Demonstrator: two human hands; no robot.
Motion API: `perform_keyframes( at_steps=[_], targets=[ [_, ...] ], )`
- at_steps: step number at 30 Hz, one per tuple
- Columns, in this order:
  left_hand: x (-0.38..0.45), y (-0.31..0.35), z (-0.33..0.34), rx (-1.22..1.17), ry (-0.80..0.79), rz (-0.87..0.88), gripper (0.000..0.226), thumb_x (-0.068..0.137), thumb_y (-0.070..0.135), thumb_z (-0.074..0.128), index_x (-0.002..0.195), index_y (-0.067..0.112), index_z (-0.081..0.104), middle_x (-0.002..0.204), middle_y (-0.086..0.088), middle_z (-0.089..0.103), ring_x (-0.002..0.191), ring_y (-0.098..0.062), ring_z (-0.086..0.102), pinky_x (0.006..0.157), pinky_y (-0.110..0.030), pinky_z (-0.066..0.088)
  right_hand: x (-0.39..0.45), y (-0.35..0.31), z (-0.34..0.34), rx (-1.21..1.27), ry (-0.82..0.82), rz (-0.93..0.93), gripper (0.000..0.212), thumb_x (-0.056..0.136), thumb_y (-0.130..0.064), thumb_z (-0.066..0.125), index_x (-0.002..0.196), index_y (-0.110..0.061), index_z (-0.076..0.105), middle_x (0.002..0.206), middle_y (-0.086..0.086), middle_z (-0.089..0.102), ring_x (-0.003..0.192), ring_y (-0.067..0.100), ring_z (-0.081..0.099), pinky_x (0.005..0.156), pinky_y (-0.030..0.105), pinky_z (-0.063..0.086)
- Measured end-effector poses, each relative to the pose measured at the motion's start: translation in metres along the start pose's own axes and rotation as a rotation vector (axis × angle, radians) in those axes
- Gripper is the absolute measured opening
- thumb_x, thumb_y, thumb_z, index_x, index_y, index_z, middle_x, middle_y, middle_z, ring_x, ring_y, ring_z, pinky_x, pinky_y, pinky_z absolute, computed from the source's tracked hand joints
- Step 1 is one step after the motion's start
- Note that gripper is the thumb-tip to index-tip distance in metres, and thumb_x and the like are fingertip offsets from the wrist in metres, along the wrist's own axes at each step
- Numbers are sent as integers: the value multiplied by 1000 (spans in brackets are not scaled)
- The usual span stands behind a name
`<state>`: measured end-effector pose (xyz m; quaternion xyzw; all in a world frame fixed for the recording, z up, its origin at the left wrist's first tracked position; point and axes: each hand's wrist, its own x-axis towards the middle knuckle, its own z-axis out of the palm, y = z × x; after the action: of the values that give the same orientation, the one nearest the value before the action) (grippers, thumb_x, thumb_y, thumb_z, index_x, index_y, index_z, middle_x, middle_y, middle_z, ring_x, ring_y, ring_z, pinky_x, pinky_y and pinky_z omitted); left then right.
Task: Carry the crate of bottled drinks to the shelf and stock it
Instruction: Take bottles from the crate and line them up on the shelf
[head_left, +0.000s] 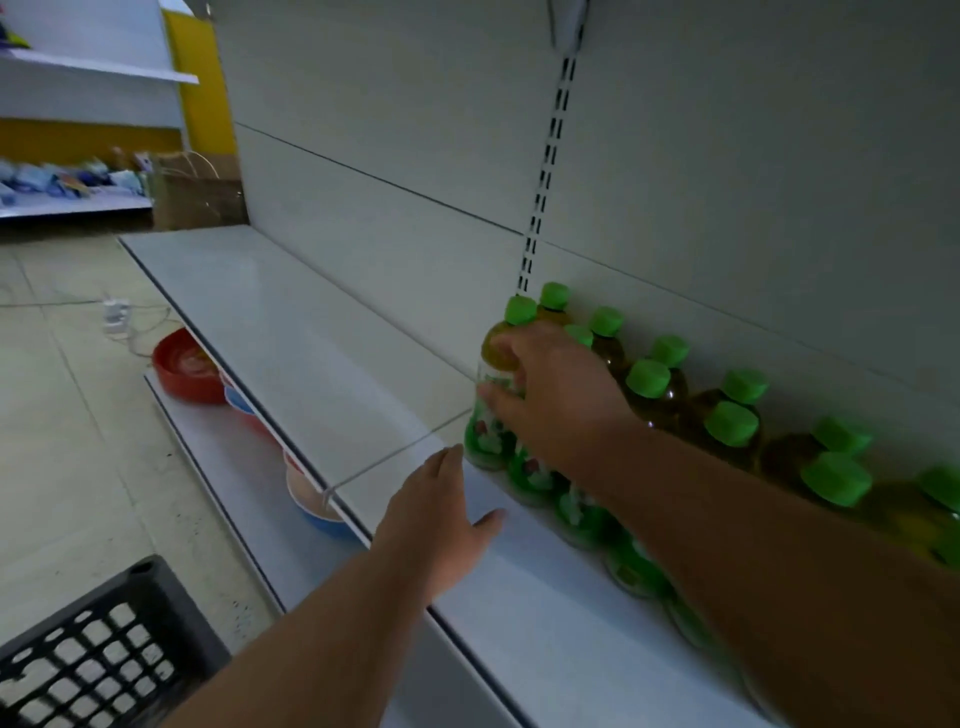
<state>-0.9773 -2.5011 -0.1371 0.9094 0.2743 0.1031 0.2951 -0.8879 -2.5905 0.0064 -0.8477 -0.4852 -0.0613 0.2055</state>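
Note:
Several bottles with green caps and green labels (670, 395) stand in rows along the back of the white shelf (291, 332), on its right half. My right hand (561, 395) is wrapped around the leftmost bottle (493, 405), which stands upright on the shelf at the end of the row. My left hand (441, 519) lies flat and open on the shelf near its front edge, just left of the bottles, holding nothing. The black plastic crate (98, 649) shows at the bottom left, on the floor side of the shelf; its inside is not visible.
A lower shelf (208, 447) holds a red bowl (187, 369) and more coloured bowls under the shelf edge. A white power strip with cables (117, 312) lies on the tiled floor. Another shelving unit with goods and a brown paper bag (202, 192) stand far left.

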Motion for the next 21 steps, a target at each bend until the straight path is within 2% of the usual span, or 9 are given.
perform_keyframes(
  at_steps=[2,6,9,12,15,18,20,21],
  targets=[
    [12,1,0,-76,19,4,87,89,54,65,157,20,21,157,0,34,141,-23,37,110,-35,35,28,3,-12,-67,-14,-7,36,95,-33,60,128,-19,56,118,0,51,97,12,51,83,23,38],
    [37,5,2,-176,53,-18,80,79,53,70,147,27,36,141,4,49,129,-21,50,104,-42,46,69,8,-28,-217,-78,-20,43,95,-28,59,137,-20,50,133,5,47,116,21,51,94,31,40],
    [48,6,7,-222,67,-48,84,71,58,66,145,28,38,136,6,53,125,-20,53,100,-45,50,88,13,-29,-297,-189,-34,42,97,-22,57,138,-18,53,136,7,52,120,23,51,91,27,38],
    [49,4,14,-233,45,-42,88,75,55,68,150,29,31,141,6,51,127,-18,52,102,-45,49,94,18,-28,-298,-225,-24,37,98,-18,57,135,-18,57,134,6,56,119,22,53,86,25,35],
    [51,-1,20,-248,56,-12,91,80,49,72,154,28,25,147,6,45,131,-18,50,104,-42,48,96,21,-28,-280,-205,-19,36,96,-19,60,132,-18,61,134,4,57,119,22,54,88,26,37],
    [52,-4,24,-236,64,12,96,83,47,73,158,25,17,154,5,38,136,-18,44,109,-41,44,97,24,-27,-252,-182,-19,35,95,-22,62,130,-18,62,132,4,58,117,22,55,85,24,36],
    [52,-6,26,-194,60,27,101,84,51,70,160,23,10,159,5,30,143,-20,37,115,-40,37,95,27,-25,-225,-163,-11,38,95,-24,63,132,-18,59,132,5,57,118,23,54,84,25,35],
    [50,-7,27,-116,49,29,104,85,56,67,161,21,5,163,4,23,148,-21,28,120,-40,28,92,29,-25,-208,-153,-8,43,94,-28,64,135,-18,56,132,6,57,118,23,53,84,25,35]
  ],
)
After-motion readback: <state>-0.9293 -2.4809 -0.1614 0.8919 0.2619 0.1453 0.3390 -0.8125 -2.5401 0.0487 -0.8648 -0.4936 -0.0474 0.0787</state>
